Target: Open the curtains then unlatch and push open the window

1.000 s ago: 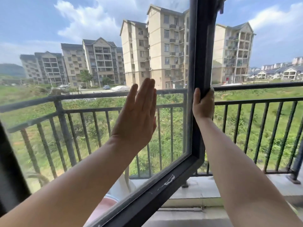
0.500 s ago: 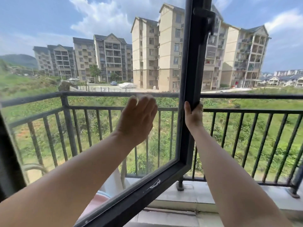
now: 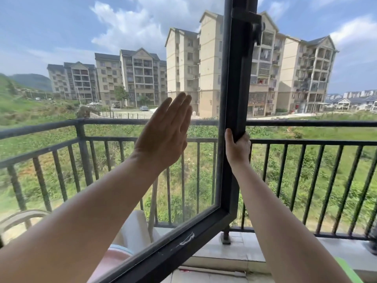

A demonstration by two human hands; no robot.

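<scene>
The window sash, a dark metal frame around a glass pane, is swung outward, hinged at the left. My left hand lies flat against the glass with fingers straight and together. My right hand is wrapped around the sash's free vertical edge, thumb on the inner side. The latch handle sticks out from that edge near the top of the view. No curtains are in view.
A dark metal balcony railing runs across just beyond the sash. A concrete ledge lies below it. Seen through the glass are a white and pink object and a curved chair back. Apartment blocks and green land lie beyond.
The sash has swung further outward with both hands on it. The view has tilted up a little, bringing the latch handle into sight.
</scene>
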